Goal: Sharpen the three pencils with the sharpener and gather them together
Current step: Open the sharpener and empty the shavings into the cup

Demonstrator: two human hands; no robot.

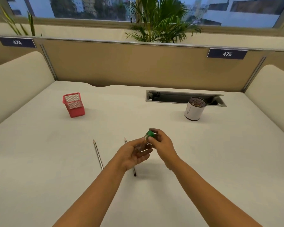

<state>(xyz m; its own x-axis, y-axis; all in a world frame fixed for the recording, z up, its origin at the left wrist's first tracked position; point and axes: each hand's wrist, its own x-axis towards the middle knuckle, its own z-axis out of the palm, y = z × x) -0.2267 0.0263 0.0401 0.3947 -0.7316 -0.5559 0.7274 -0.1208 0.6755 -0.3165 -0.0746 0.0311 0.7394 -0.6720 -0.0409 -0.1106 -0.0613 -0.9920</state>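
Above the middle of the white desk point(56, 161) I hold a sharpener point(149, 134) with a green top and a clear body. My left hand point(134, 155) cradles the clear body from below. My right hand point(162, 143) pinches the green top. One pencil point(97, 154) lies on the desk left of my hands, tip pointing away. A second pencil point(134, 172) lies under my left hand, with only its tip and dark back end showing. I see no third pencil; my hands may be hiding it.
A red mesh holder point(74, 105) stands at the back left, tilted. A white cylindrical cup point(194, 110) stands at the back right, in front of an open cable slot point(170, 96). Padded dividers flank the desk on both sides.
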